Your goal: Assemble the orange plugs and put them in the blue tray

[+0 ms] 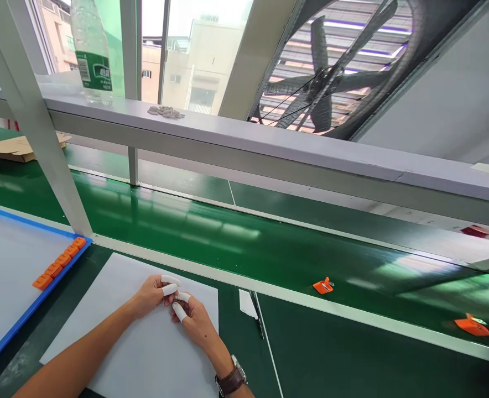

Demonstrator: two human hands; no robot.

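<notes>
My left hand and my right hand meet over a large white sheet on the dark green bench. White finger covers sit on several fingertips of both hands. Thumbs and forefingers are pinched together and the two hands touch or nearly touch. Whatever lies between the fingertips is too small or hidden to make out. A brown-strapped watch is on my right wrist.
To the left, a blue-rimmed tray carries a row of orange pieces. Beyond runs a green conveyor belt bearing orange pieces. A pen and white scrap lie right. A bottle stands on the ledge.
</notes>
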